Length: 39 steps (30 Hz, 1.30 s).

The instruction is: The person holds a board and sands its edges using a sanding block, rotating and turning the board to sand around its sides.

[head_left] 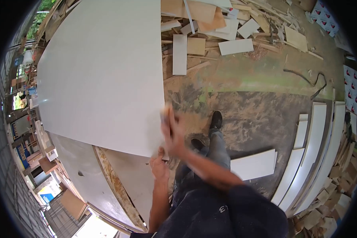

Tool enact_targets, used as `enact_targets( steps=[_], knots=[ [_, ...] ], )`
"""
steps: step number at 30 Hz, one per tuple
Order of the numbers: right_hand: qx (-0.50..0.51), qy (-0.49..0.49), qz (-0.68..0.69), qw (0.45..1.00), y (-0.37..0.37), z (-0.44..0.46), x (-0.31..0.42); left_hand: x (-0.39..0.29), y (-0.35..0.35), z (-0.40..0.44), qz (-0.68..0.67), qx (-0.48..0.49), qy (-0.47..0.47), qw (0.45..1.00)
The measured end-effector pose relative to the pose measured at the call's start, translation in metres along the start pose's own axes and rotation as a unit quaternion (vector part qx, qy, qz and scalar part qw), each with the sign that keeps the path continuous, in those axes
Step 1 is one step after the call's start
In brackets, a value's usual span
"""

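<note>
A large white panel point(107, 75) lies flat, its long right edge running away from me. At its near right corner, my left hand point(159, 167) is closed, with the thumb on the top face and the fingers toward the underside. Just beyond it, my right hand point(175, 133) is pressed against the panel's right edge, smeared by motion. Its fingers look closed round a small object at the edge, too blurred to name. A small dark piece shows beside the corner near my left hand.
Offcuts point(236, 45) litter the floor ahead. White strips point(313, 135) lie at the right, and a white board point(254, 164) is beside my legs. Sawdust covers the floor around my shoes point(215, 120). Under the panel is a grey worktop point(83, 170) with a rough-edged strip point(117, 182).
</note>
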State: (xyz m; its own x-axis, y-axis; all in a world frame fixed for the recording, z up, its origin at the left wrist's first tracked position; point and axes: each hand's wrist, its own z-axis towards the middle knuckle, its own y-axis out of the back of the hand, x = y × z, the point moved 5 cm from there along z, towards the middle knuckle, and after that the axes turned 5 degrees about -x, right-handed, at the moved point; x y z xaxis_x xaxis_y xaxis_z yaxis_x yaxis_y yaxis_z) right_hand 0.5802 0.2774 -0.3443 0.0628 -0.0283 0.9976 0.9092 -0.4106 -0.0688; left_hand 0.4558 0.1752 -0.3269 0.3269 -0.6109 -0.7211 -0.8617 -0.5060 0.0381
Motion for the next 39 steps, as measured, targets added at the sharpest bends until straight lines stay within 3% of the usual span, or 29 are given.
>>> enact_targets(
  steps=[2,3,4,6,8,9,10,11,13,15,17,19,20,21,22,24,26,28,29,31,32,34,36,39],
  knots=[
    [-0.012,-0.013,-0.014,1.0,-0.016,0.087,-0.007,-0.001,-0.003,0.0,0.013,-0.059,-0.046,0.997],
    [-0.067,0.012,-0.021,0.997,-0.023,0.129,-0.007,0.002,0.002,0.0,0.02,-0.065,-0.036,0.997],
    [-0.045,-0.025,-0.025,0.998,-0.029,0.163,-0.01,0.005,0.003,0.009,0.041,-0.057,-0.009,0.997],
    [-0.036,0.007,-0.026,0.999,-0.037,0.197,-0.024,0.01,0.001,0.009,0.061,-0.048,0.014,0.997],
    [-0.039,-0.048,-0.014,0.998,-0.017,0.19,-0.033,0.008,0.015,-0.006,0.201,-0.236,-0.018,0.951],
    [-0.04,-0.102,-0.005,0.994,-0.002,0.185,-0.043,0.008,0.017,-0.01,0.204,-0.235,-0.021,0.95],
    [-0.063,-0.12,0.081,0.987,0.01,0.173,-0.073,-0.013,0.011,-0.018,0.355,-0.249,-0.226,0.872],
    [-0.087,-0.138,0.166,0.973,0.023,0.157,-0.102,-0.027,-0.001,-0.028,0.48,-0.245,-0.416,0.733],
    [-0.127,-0.336,0.152,0.921,0.074,0.096,-0.133,-0.051,-0.054,-0.015,0.535,-0.058,-0.49,0.685],
    [-0.234,-0.328,0.102,0.91,0.112,0.042,-0.144,-0.053,-0.091,0.03,0.644,0.094,-0.541,0.533],
    [-0.285,-0.364,0.082,0.883,0.146,-0.013,-0.173,-0.065,-0.122,0.072,0.659,0.206,-0.571,0.445],
    [-0.318,-0.389,0.075,0.862,0.171,-0.054,-0.184,-0.089,-0.161,0.109,0.698,0.304,-0.58,0.289],
    [-0.341,-0.411,0.064,0.843,0.175,-0.07,-0.187,-0.104,-0.181,0.126,0.669,0.331,-0.61,0.267],
    [-0.349,-0.414,0.067,0.838,0.177,-0.072,-0.181,-0.121,-0.202,0.14,0.697,0.317,-0.614,0.19],
    [-0.35,-0.44,0.084,0.823,0.179,-0.073,-0.17,-0.139,-0.225,0.156,0.698,0.301,-0.632,0.15],
    [-0.357,-0.467,0.104,0.802,0.174,-0.075,-0.168,-0.173,-0.268,0.185,0.709,0.271,-0.644,0.095],
    [-0.345,-0.376,0.041,0.859,0.17,-0.058,-0.17,-0.198,-0.305,0.215,0.699,0.244,-0.665,0.101],
    [-0.367,-0.355,0.053,0.858,0.15,-0.037,-0.149,-0.224,-0.332,0.221,0.569,0.136,-0.793,0.17],
    [-0.378,-0.346,0.057,0.857,0.143,-0.031,-0.138,-0.228,-0.338,0.213,0.566,0.142,-0.795,0.167],
    [-0.362,-0.336,0.099,0.864,0.126,-0.022,-0.125,-0.22,-0.338,0.197,0.621,0.321,-0.692,0.18],
    [-0.346,-0.346,0.128,0.863,0.12,-0.021,-0.127,-0.216,-0.329,0.186,0.62,0.326,-0.692,0.176],
    [-0.334,-0.358,0.157,0.858,0.113,-0.025,-0.135,-0.195,-0.297,0.164,0.584,0.539,-0.545,0.267],
    [-0.331,-0.358,0.144,0.861,0.112,-0.029,-0.138,-0.184,-0.266,0.14,0.544,0.596,-0.553,0.208],
    [-0.358,-0.365,0.14,0.848,0.118,-0.025,-0.126,-0.166,-0.237,0.114,0.557,0.648,-0.485,0.184]
  ],
)
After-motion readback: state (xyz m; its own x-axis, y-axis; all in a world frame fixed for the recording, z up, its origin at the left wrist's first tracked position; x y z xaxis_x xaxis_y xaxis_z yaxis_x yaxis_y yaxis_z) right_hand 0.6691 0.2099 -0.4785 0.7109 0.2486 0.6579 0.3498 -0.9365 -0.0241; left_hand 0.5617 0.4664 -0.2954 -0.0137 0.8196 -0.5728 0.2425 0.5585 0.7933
